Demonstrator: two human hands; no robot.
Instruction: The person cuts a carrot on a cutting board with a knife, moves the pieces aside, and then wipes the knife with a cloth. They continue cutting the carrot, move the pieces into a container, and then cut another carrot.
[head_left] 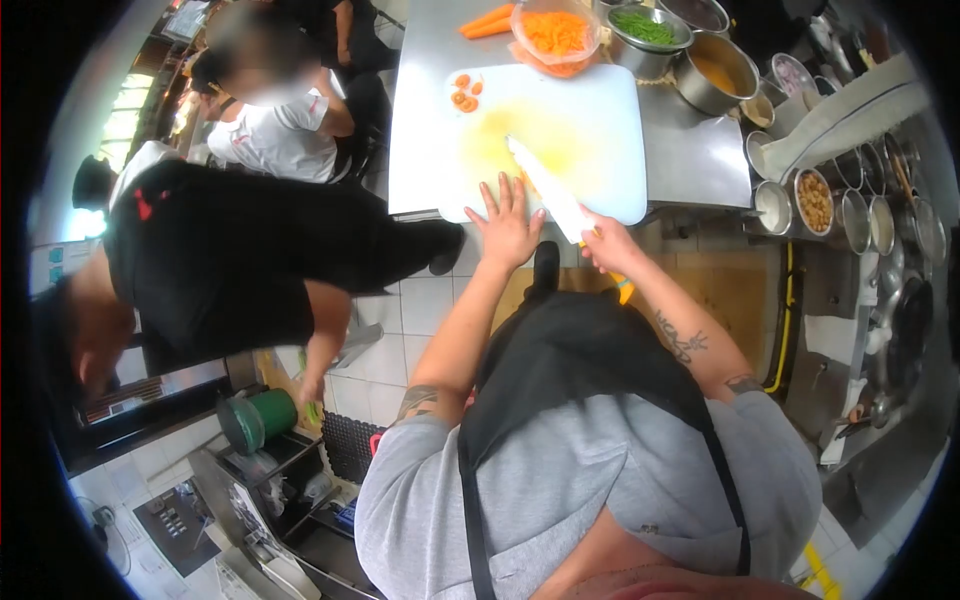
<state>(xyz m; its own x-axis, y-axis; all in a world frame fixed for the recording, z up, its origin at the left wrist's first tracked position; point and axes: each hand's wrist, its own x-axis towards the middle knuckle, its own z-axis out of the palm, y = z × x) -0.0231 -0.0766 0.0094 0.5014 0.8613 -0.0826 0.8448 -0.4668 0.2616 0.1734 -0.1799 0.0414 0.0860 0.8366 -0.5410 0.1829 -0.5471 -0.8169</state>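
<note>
My right hand (610, 245) is closed around the yellow handle (625, 288) of a knife (550, 188). Its broad, pale blade lies diagonally over the white cutting board (612, 110), tip pointing to the upper left. Fingers spread, my left hand (508, 228) rests flat at the board's near edge, just left of the blade. A bit of orange, perhaps carrot, shows between the blade and my left fingertips, mostly hidden. Several carrot slices (466, 93) sit at the board's upper left. A yellow-orange stain marks the middle of the board.
Beyond the board stand a tub of cut carrot (556, 35), whole carrots (487, 22), a bowl of chopped greens (643, 28) and a pot of brown liquid (716, 75). Several metal containers line the right side. A co-worker in black (220, 240) bends at the left; other people are behind.
</note>
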